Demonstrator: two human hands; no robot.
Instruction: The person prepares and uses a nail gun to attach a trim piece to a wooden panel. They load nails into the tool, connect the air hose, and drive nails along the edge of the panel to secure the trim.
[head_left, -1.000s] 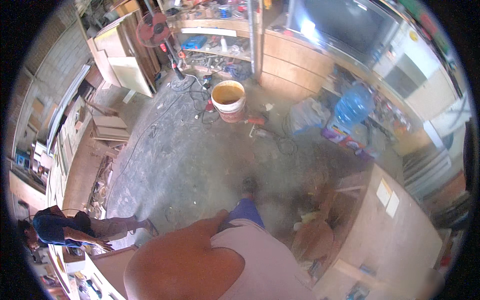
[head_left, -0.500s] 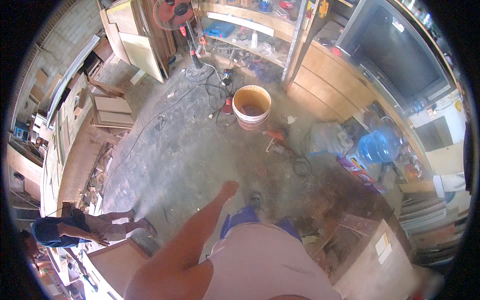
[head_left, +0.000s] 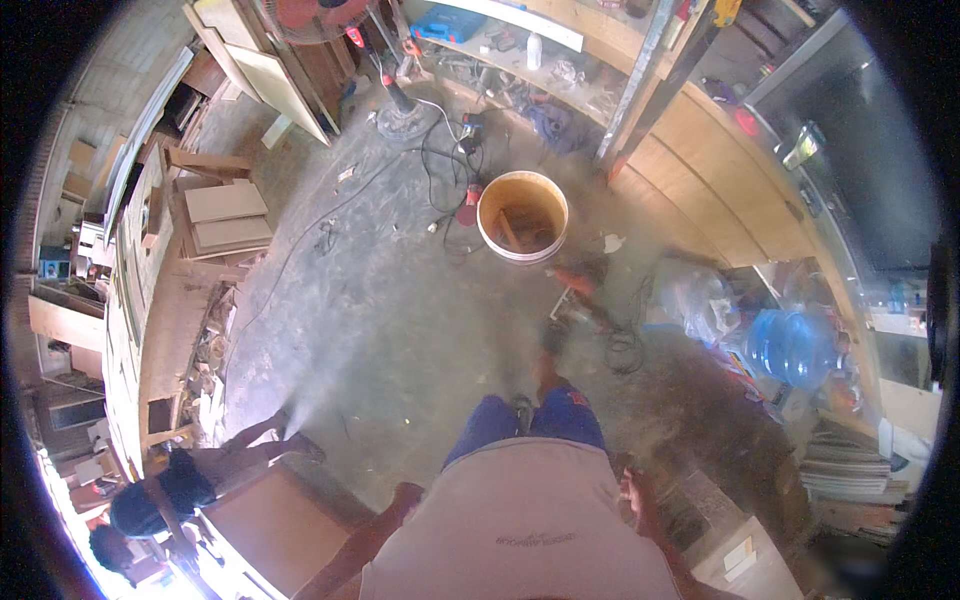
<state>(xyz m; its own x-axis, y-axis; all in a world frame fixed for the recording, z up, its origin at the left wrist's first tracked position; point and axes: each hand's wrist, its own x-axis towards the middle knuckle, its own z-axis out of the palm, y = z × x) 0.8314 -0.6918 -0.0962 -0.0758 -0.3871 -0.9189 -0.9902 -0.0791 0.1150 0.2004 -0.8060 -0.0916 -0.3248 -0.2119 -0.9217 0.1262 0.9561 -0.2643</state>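
Note:
My left hand hangs by my left hip, near the edge of a brown wooden panel. It is blurred, so its fingers cannot be read. Beside my right hip is my right hand, its fingers slightly bent and apart, with nothing seen in it. Close to it stands a pale wooden board piece. Ahead on the floor is a white bucket, yellowish inside, holding a strip of wood. Neither hand touches it. An orange-red corded tool lies just nearer than the bucket.
Cables trail over the dusty floor, some near a fan base. A blue water jug and plastic bags lie at right. Another person bends at the left. Stacked boards stand far left; shelves line the back.
My left arm, stretched forward before, has drawn back to my side. My right hand has come into view. The bucket appears larger and farther right. The other person appears lower in view.

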